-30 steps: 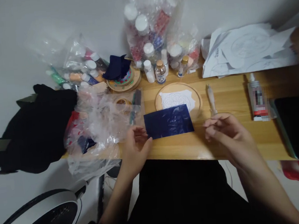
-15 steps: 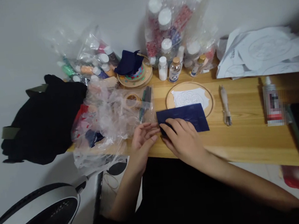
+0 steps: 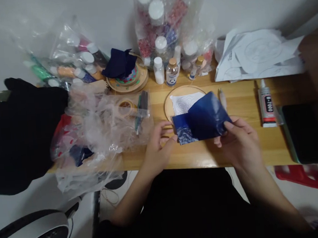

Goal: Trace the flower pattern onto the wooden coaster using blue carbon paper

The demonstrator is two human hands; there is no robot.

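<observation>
A glossy dark blue sheet of carbon paper point(image 3: 207, 117) is unfolding over the lower part of a white paper with a line drawing point(image 3: 184, 103), which lies on a round wooden hoop point(image 3: 169, 100). My right hand point(image 3: 240, 142) pinches the right corner of the carbon paper between thumb and fingers, lifting that side. The sheet's left part stays low, with a crinkled lower corner. Beside its left edge is my left hand point(image 3: 159, 144), thumb and fingers apart, fingertips at the edge. A slim pen-like tool point(image 3: 222, 98) is partly hidden behind the sheet.
Glue tube point(image 3: 267, 105) and phone point(image 3: 304, 133) lie at right. Drawn papers point(image 3: 258, 56) are piled behind. Small bottles point(image 3: 172, 72) stand before a plastic bag of jars point(image 3: 158, 23). Stacked hoops point(image 3: 134, 84), clear plastic bags point(image 3: 98, 120) and a black bag point(image 3: 25, 137) fill the left.
My right hand has moved from atop the flat carbon paper to its right side and raised that part. My left hand has come to the left edge. The view has shifted right.
</observation>
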